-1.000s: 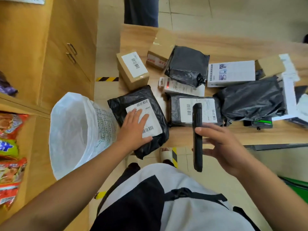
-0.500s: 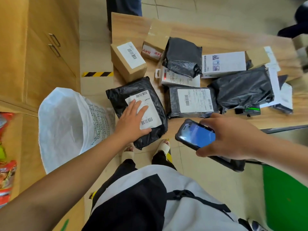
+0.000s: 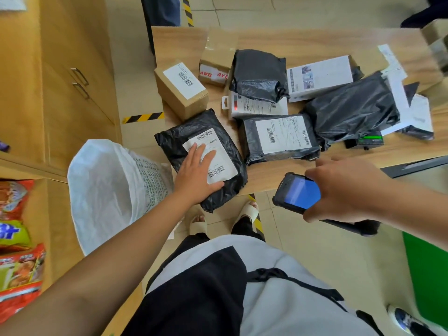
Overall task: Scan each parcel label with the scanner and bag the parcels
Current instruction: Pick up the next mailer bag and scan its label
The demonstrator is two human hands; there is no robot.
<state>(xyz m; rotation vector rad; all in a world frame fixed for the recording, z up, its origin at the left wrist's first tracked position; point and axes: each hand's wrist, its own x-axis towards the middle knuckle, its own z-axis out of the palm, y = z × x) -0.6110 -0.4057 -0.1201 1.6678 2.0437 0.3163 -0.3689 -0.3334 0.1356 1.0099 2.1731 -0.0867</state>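
A black poly parcel [image 3: 218, 144] with a white barcode label lies at the table's near left corner, partly over the edge. My left hand [image 3: 197, 173] rests flat on it, fingers spread over the label. My right hand [image 3: 339, 190] grips a black handheld scanner [image 3: 299, 194] with a lit blue screen, held off the table's front edge, right of that parcel. A white woven sack [image 3: 111, 187] stands open on the floor to the left. Several more parcels sit on the wooden table [image 3: 315, 42]: a labelled black one [image 3: 281, 139] and a brown box [image 3: 181, 89].
Further black bags [image 3: 258, 73] [image 3: 351, 110] and a white carton [image 3: 320, 77] fill the table's middle and right. Wooden cabinets [image 3: 72, 69] stand at left, with snack packets [image 3: 17, 263] on a shelf. Another person's legs [image 3: 161, 10] are behind the table.
My right hand turned the scanner from edge-on to screen-up and lowered it below the table's front edge. My left hand stayed flat on the labelled black parcel.
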